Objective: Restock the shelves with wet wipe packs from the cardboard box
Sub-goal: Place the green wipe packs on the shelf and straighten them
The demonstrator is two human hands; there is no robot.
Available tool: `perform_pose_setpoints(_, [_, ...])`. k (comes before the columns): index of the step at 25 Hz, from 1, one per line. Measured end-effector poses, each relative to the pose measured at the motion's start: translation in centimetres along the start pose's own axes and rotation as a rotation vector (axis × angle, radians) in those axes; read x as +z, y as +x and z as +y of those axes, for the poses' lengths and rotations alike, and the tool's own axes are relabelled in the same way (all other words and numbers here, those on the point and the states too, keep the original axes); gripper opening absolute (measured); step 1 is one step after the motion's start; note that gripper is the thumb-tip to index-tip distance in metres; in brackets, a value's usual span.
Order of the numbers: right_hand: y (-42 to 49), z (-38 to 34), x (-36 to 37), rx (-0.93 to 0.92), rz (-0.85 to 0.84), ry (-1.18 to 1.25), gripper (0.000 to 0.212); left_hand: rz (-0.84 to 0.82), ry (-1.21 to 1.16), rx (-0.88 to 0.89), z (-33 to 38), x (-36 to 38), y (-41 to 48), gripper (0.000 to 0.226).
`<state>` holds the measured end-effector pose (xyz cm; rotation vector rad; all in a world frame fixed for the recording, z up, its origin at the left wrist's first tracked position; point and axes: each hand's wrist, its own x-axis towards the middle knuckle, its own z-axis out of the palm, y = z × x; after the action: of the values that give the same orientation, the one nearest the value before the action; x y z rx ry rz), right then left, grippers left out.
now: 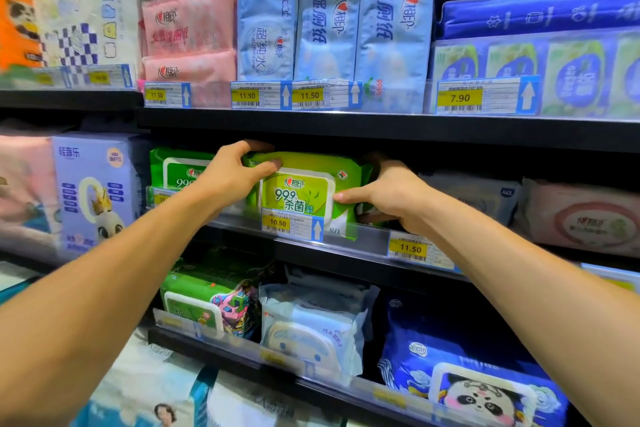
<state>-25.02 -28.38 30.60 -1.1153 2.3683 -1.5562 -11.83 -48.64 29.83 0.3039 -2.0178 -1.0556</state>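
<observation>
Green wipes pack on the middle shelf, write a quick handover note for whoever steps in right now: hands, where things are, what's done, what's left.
Left hand: grips the green wipes pack at its top left corner.
Right hand: holds the pack's right end, fingers on its front.
The pack stands on the middle shelf behind the 10.50 price tag, beside another green pack to its left.
Done: pack on the shelf.
Left: seat it, let go, fetch more. The cardboard box is out of view.
</observation>
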Motion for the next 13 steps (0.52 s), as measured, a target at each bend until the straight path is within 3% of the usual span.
perform_pose_setpoints(3, [-0.2, -0.3, -0.4, -0.015, 0.016, 0.079, 0.068, 0.015, -0.056, -0.021, 0.0, 0.5, 0.4, 0.035])
perform_pose_setpoints(6, [0.5, -0.1, -0.5, -0.024, 0.045, 0.091, 0.068, 0.04, -0.083, -0.047, 0.5, 1.1, 0.8, 0.034])
perform_pose_setpoints(10, [0.6, 0.3, -0.2, -0.049, 0.071, 0.015, 0.065, 0.033, -0.034, -0.033, 0.4, 1.0, 0.3, 0.029])
perform_pose_setpoints(13, [-0.5, 0.2, -0.2, -0.143, 0.09, -0.18, 0.064, 0.012, 0.05, -0.002, 0.4, 0.6, -0.4, 0.031])
